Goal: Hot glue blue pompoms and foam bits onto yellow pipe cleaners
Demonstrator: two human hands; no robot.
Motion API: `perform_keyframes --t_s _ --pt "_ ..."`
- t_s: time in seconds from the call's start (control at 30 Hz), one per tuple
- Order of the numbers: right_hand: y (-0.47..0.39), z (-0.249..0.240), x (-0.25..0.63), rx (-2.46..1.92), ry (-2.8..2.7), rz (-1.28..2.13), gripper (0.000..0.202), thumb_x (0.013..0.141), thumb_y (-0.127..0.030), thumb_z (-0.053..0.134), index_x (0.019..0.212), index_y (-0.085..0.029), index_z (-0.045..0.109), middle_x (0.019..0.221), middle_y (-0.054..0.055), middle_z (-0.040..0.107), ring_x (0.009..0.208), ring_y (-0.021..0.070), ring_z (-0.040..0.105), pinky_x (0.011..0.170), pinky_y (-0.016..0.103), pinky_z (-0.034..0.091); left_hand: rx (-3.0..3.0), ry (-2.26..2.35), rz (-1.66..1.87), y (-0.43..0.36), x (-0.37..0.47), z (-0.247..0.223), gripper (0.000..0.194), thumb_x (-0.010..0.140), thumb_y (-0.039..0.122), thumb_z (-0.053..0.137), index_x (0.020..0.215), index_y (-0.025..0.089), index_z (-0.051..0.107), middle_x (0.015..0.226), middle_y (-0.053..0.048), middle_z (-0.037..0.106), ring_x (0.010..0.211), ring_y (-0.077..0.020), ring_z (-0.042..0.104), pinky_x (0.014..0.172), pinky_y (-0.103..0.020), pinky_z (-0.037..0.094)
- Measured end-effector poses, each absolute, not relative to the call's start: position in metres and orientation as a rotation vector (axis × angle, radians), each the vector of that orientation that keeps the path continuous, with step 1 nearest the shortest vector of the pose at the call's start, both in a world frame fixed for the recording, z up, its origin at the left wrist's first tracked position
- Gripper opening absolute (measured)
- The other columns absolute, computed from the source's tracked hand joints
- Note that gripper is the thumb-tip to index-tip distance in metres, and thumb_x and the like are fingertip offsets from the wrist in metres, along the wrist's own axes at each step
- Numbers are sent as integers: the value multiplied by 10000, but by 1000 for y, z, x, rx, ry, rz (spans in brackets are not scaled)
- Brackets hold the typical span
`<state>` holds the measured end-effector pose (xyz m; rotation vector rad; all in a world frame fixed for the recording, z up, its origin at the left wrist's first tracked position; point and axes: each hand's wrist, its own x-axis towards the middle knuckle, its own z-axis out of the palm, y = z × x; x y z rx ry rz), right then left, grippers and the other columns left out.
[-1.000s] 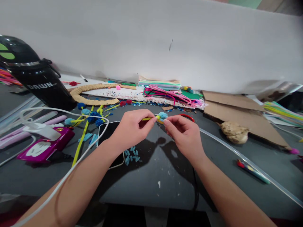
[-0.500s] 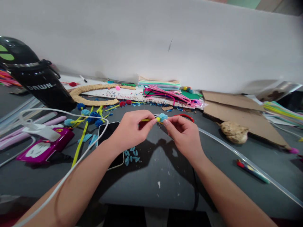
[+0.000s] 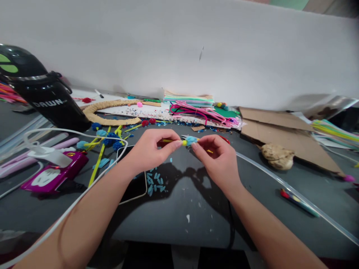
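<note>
Between my hands is a small light-blue paper-like flower (image 3: 192,140) with a yellow stem (image 3: 184,142). My left hand (image 3: 158,151) pinches the yellow stem between thumb and forefinger. My right hand (image 3: 217,157) is closed on the blue flower, thumb and fingertips pressing its petals, and a bit of yellow shows by its fingers. Behind the hands lie scissors with red handles (image 3: 225,139), partly hidden by the right hand. Light-blue snippets (image 3: 155,183) are scattered below the left hand, beside a phone (image 3: 137,190) that the left forearm partly covers.
A white cable (image 3: 84,201) crosses over my left forearm from a purple power strip (image 3: 53,175). A black bottle (image 3: 53,101) stands back left, near finished blue and yellow flowers (image 3: 110,139). On the right are cardboard (image 3: 280,130), a clear tube (image 3: 280,181) and a tan lump (image 3: 277,156).
The flower has shifted slightly left and turned a little in my fingers. Some yellow now shows by my right fingers, and a blue snippet is visible on the table beneath the hands.
</note>
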<state>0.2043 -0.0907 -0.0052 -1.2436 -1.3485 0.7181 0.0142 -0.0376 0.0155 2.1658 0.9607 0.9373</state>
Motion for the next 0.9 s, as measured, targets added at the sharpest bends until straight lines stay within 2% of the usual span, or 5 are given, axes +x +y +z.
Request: perform_keyframes --t_s 0.1,0.3,0.4,0.53,0.9 --pt "-93 -5 203 -1235 -1326 812 296 789 -401 737 969 -198 617 843 47 670 694 153 624 531 246 498 2158 942 909 -36 12 17 206 864 329 607 786 153 680 643 10 601 530 -76 448 495 -186 360" --pt "-93 -6 202 -1159 -1242 929 349 766 -391 758 974 -218 538 858 25 641 676 140 627 514 236 525 2150 937 884 -33 8 16 203 859 337 608 790 160 680 647 3 620 527 -82 468 496 -186 377" --pt "-93 -6 203 -1128 -1268 1016 375 780 -393 742 1062 -210 576 922 52 666 740 162 648 589 277 570 2155 913 873 -34 8 16 193 855 333 614 792 164 683 635 8 620 530 -83 484 497 -181 385" --pt "-92 -6 202 -1149 -1310 1012 314 775 -376 748 1002 -181 652 916 70 703 775 173 662 671 300 581 2167 884 845 -35 9 17 173 853 311 619 792 162 684 639 10 623 543 -80 495 501 -172 390" --pt "-93 -5 202 -1166 -1324 986 296 755 -375 757 965 -174 702 844 66 717 687 171 664 648 318 580 2103 859 803 -35 7 17 185 844 325 628 791 158 686 621 1 610 523 -84 494 476 -175 386"
